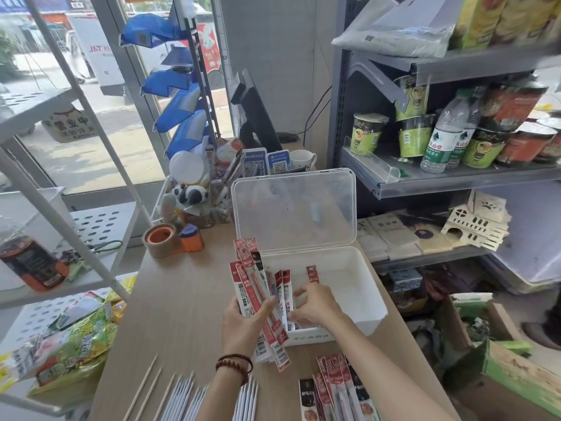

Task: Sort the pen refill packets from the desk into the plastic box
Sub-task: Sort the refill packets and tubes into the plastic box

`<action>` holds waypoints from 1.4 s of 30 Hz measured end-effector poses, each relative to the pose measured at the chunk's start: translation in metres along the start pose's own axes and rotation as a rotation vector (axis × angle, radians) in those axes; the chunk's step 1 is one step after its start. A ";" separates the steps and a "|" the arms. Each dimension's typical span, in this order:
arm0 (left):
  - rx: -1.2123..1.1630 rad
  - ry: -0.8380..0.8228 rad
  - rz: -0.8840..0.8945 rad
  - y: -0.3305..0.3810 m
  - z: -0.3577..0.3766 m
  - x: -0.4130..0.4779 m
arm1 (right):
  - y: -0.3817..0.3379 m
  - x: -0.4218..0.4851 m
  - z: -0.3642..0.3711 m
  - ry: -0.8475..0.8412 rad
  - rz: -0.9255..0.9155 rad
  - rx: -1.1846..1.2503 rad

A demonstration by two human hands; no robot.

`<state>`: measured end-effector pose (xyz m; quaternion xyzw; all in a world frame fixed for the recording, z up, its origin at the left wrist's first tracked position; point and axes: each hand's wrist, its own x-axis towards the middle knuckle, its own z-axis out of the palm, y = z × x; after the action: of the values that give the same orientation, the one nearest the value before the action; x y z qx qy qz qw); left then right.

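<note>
I see the left hand [243, 322] at the box's eight o'clock, with fingers and thumb wrapped round a fan of refill packets [253, 281], red headers pointing to twelve. The plastic box [358, 302] sits open on the desk, and its clear lid [294, 208] stands up on the twelve o'clock side. A few standing packets [284, 294] lean in its seven o'clock corner. The right hand [317, 303] is over that corner, fingertips curled and pinching those packets. Loose packets [334, 387] lie on the wooden desk [182, 299] at five o'clock, and stocked shelves [440, 177] are at three.
</note>
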<state>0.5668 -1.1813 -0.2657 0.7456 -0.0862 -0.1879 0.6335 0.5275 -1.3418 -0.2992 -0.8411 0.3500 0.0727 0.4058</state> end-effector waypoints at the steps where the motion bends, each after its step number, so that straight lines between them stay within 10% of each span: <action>1: -0.003 0.003 -0.003 0.000 0.000 0.000 | 0.000 -0.002 -0.002 -0.010 -0.020 0.003; 18: 0.044 -0.067 0.048 0.004 0.022 0.006 | 0.003 -0.046 -0.028 -0.045 -0.375 0.327; 42: 0.184 -0.120 0.110 -0.004 0.019 0.004 | 0.022 -0.026 -0.029 0.133 -0.068 0.327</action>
<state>0.5629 -1.1998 -0.2730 0.7821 -0.1816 -0.1887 0.5655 0.4889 -1.3590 -0.2830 -0.7783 0.3543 -0.0547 0.5155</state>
